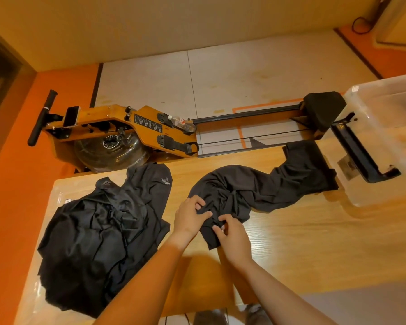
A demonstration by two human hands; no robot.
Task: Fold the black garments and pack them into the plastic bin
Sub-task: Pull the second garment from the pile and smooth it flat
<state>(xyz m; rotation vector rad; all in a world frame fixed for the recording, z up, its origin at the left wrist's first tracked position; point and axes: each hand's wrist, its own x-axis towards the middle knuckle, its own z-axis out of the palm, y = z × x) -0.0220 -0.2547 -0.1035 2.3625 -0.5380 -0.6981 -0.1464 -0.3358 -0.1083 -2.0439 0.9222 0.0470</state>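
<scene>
Head view shows the wooden table [291, 249] bearing the plastic bin [389, 146] at far right, a black garment [267, 184] stretched lengthwise from beside it toward the near middle, where left hand [190, 219] and right hand [232, 238], equally close, pinch its bunched end.

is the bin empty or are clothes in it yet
Looks empty: no cloth shows through the clear bin; pile and held garment lie on the table.

Bare table [314, 242] lies open to your right, up to the bin [384, 191]. A heap of black clothes [99, 231] blocks your left; a rowing machine [127, 127] lines the far edge.
</scene>
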